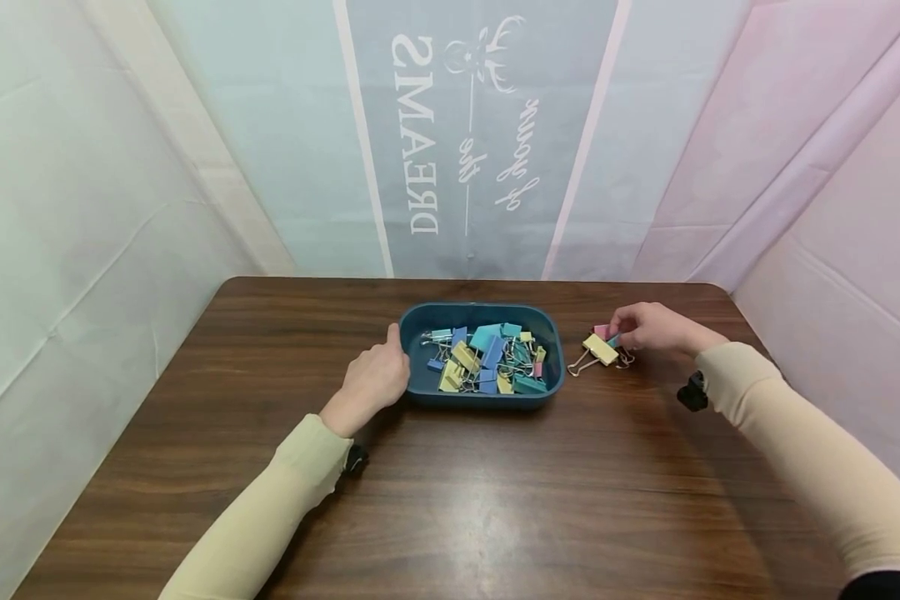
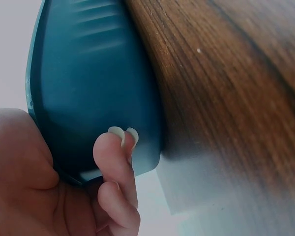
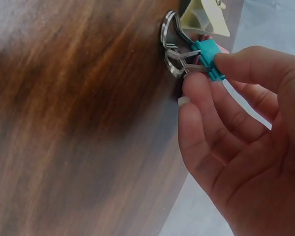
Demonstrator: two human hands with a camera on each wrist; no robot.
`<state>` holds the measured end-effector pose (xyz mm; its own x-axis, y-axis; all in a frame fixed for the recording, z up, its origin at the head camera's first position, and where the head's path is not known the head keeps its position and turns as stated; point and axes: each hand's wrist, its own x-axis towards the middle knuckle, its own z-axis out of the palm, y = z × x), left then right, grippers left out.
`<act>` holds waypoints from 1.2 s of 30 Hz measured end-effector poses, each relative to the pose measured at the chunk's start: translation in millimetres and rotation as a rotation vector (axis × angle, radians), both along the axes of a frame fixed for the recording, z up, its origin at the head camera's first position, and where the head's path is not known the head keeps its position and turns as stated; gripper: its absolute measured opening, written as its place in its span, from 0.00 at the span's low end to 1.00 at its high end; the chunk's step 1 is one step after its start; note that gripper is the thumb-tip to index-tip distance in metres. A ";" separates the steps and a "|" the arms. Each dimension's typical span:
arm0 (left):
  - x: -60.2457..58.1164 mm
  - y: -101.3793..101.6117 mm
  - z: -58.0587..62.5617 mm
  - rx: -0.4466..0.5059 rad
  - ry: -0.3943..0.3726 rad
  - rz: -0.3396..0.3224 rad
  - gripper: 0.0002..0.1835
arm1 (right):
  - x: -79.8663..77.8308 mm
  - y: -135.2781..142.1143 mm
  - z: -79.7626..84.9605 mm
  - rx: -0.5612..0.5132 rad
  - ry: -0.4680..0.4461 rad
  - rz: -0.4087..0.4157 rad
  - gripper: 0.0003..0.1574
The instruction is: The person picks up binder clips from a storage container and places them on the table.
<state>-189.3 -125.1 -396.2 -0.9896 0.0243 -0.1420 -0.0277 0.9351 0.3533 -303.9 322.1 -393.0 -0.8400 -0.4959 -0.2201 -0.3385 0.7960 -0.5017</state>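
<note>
A dark teal-blue plastic bin (image 1: pixel 480 401) stands on the table, holding several binder clips (image 1: pixel 492 352) in blue, teal, yellow and pink. At its left end my left hand (image 1: pixel 378 375) grips the rim, and in the left wrist view its curled fingers (image 2: pixel 117 162) lie against the bin's outer wall (image 2: pixel 93 83). To the right of the bin my right hand (image 1: pixel 648 327) pinches a small teal binder clip (image 3: pixel 206 56) between thumb and fingers. Beside that clip lie a larger yellow binder clip (image 1: pixel 601 349) and a pink one (image 1: pixel 602 331), the pink one partly hidden.
The brown wood-grain table (image 1: pixel 465 500) spreads out in front of both arms. Behind it hangs a pale printed cloth (image 1: pixel 487 250), with more light cloth on the left and right sides.
</note>
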 end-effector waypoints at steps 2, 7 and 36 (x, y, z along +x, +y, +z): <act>0.1 -0.3 -0.9 0.004 0.002 0.000 0.33 | 0.0 -0.2 -1.2 0.013 0.035 0.003 0.06; 1.5 0.2 -1.4 0.007 0.011 0.002 0.34 | 1.9 -2.5 2.0 0.047 0.074 0.008 0.06; 0.8 -0.1 -3.7 0.011 0.023 -0.004 0.33 | 2.0 -30.8 39.3 0.071 0.152 0.081 0.11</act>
<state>-188.5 -125.1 -399.9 -0.9925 0.0295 -0.1188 -0.0159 0.9313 0.3639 -301.9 291.2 -353.8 -0.8242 -0.5510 -0.1307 -0.4703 0.7946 -0.3839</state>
